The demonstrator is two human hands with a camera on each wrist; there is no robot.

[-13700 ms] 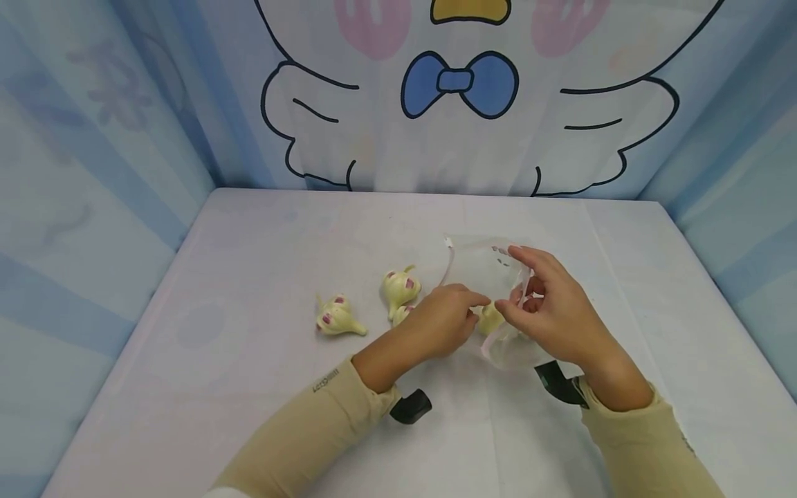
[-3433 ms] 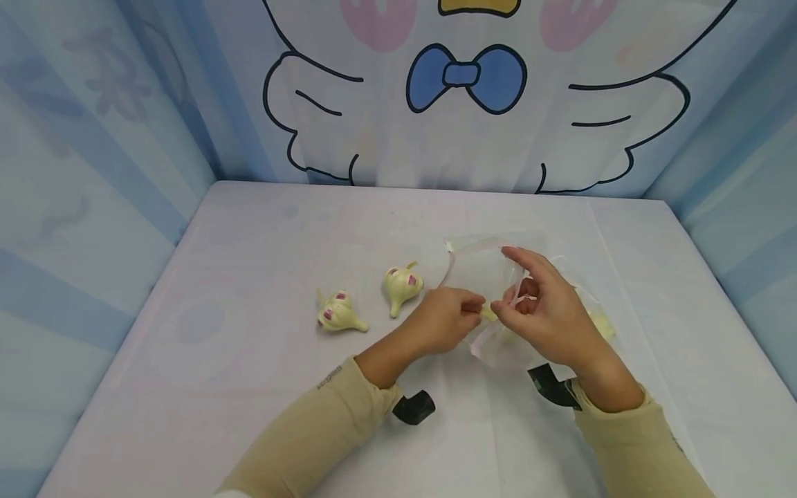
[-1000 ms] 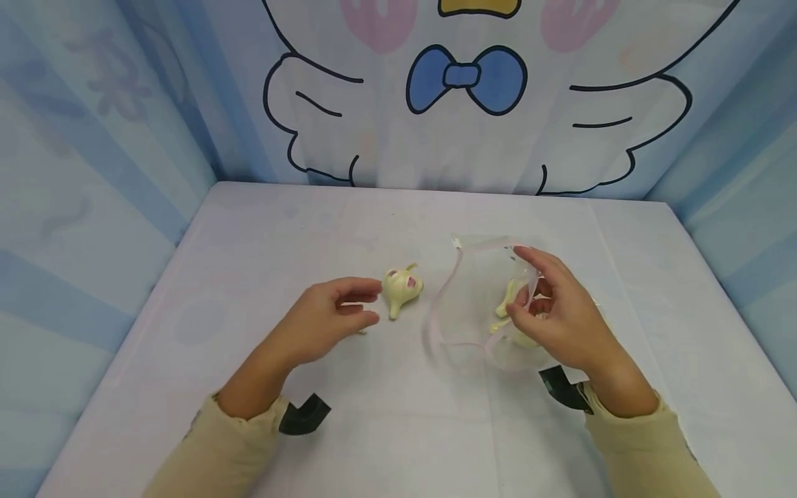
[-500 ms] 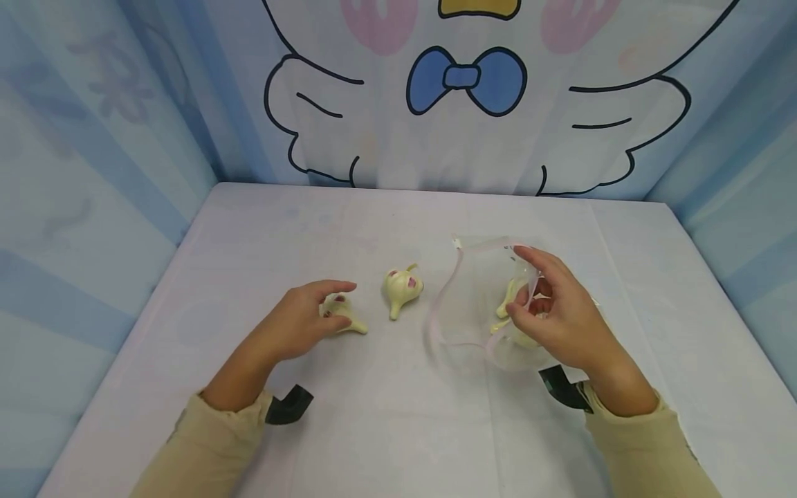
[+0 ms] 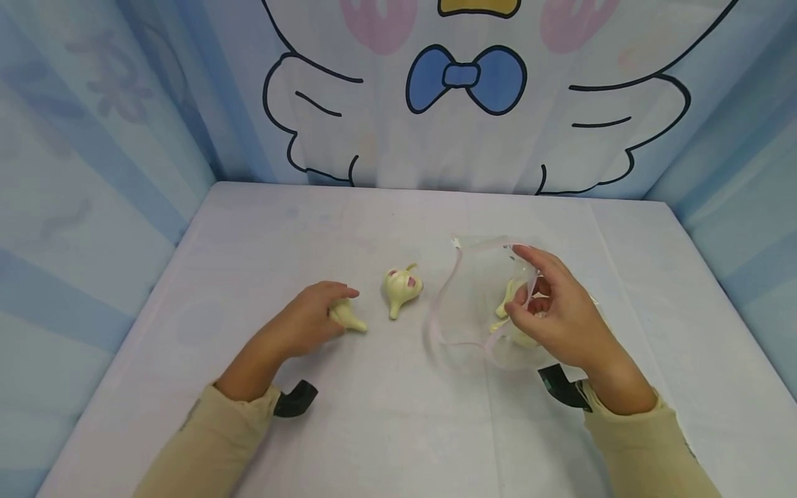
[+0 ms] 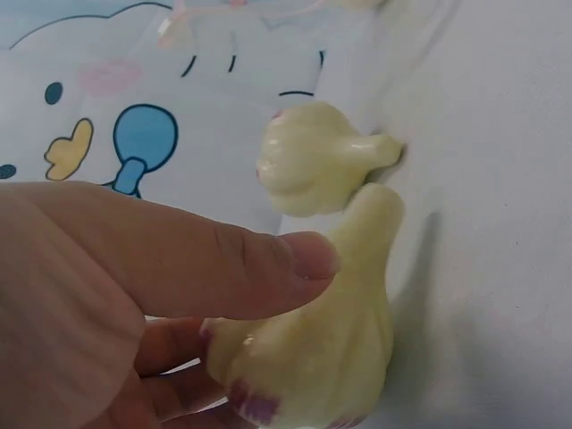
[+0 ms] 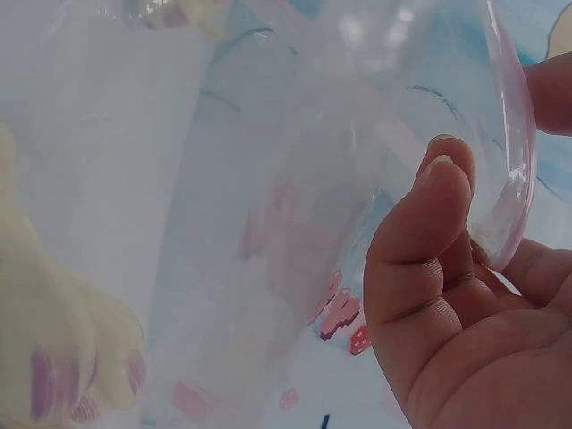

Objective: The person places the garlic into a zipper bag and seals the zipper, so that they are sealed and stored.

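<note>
On the left side of the table my left hand [image 5: 305, 319] grips a pale garlic bulb [image 5: 346, 316]. In the left wrist view the thumb lies across that bulb's neck side, with fingers behind it and purple patches low on its body. A second garlic bulb [image 5: 401, 289] lies just to the right, its neck toward me. My right hand [image 5: 563, 318] pinches the pink-edged rim of a clear zip bag [image 5: 463, 297], which spreads with its mouth facing left. Inside the bag are pale garlic bulbs [image 7: 67, 349], partly hidden by the right hand.
A white cloth-covered table [image 5: 398, 429] carries everything. Behind it hangs a curtain [image 5: 461, 138] with a cartoon print, and blue curtains [image 5: 93, 207] flank both sides. Black wrist mounts [image 5: 295, 399] stick out from the sleeves.
Since earlier, a third loose bulb has gone from beside the middle one. The left hand has come back from the bag and closed round the left bulb. The right hand stays at the bag's rim.
</note>
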